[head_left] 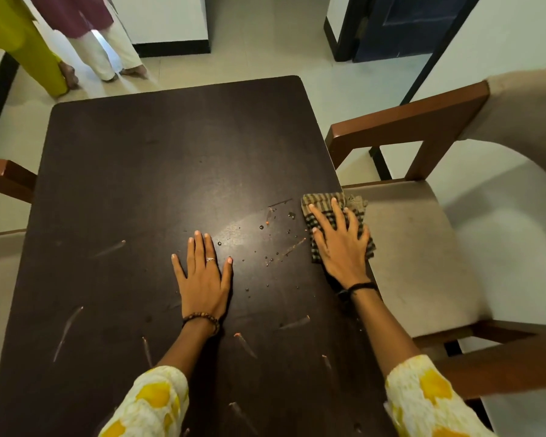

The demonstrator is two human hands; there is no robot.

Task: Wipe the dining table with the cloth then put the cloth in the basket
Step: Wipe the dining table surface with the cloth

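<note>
The dark brown dining table (139, 171) fills the middle of the view, marked with scratches and small water drops (267, 234) near its right side. A checked brown cloth (320, 201) lies at the table's right edge, partly hanging over it. My right hand (341, 244) presses flat on the cloth with fingers spread. My left hand (202, 275) rests flat on the bare tabletop, fingers apart, holding nothing. No basket is in view.
A wooden armchair (423, 247) with a beige seat stands tight against the table's right side. Another chair arm (4, 178) shows at the left. Two people's legs (85, 48) stand beyond the far left corner. A dark door (407, 23) is at the back right.
</note>
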